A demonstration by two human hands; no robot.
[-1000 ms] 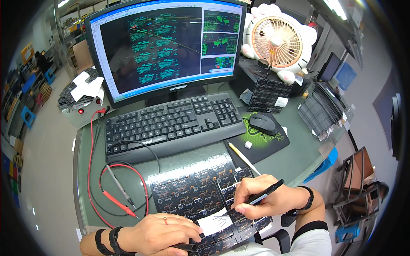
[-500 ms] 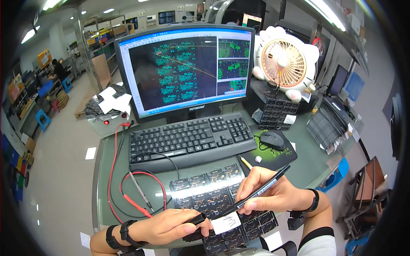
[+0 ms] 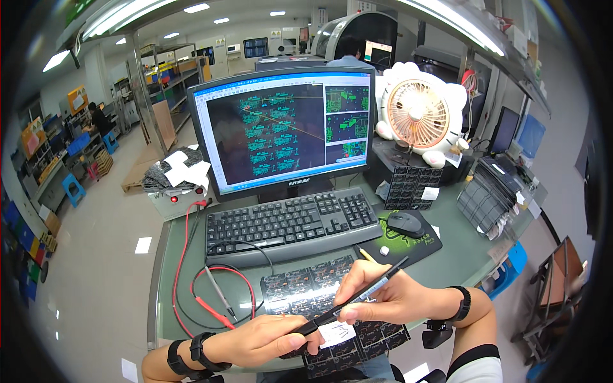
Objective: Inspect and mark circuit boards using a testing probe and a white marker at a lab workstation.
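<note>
My right hand (image 3: 393, 300) grips a slim black marker pen (image 3: 332, 313), its fingers closed around the barrel and its back end pointing up to the right. The black pen cap (image 3: 308, 328) is pinched in my left hand (image 3: 271, 339). Pen tip and cap now meet in one line; whether the cap is fully seated I cannot tell. Just below them a white paper label (image 3: 337, 334) with handwritten strokes lies on a dark panel of circuit boards (image 3: 383, 340). A further part of the dark board panels (image 3: 297, 283) shows between my hands and the keyboard.
Behind my hands stand a black keyboard (image 3: 290, 221) and a lit monitor (image 3: 281, 134). Red and black test leads (image 3: 181, 255) curl at left, with a probe (image 3: 220, 293). A mouse (image 3: 404, 223) sits on its mat at right, below a white fan (image 3: 418, 112). Board stacks (image 3: 488, 198) stand farther right.
The pen in my right hand has come down and left, and its tip has met the cap in my left hand. The whole view has tilted upward a little.
</note>
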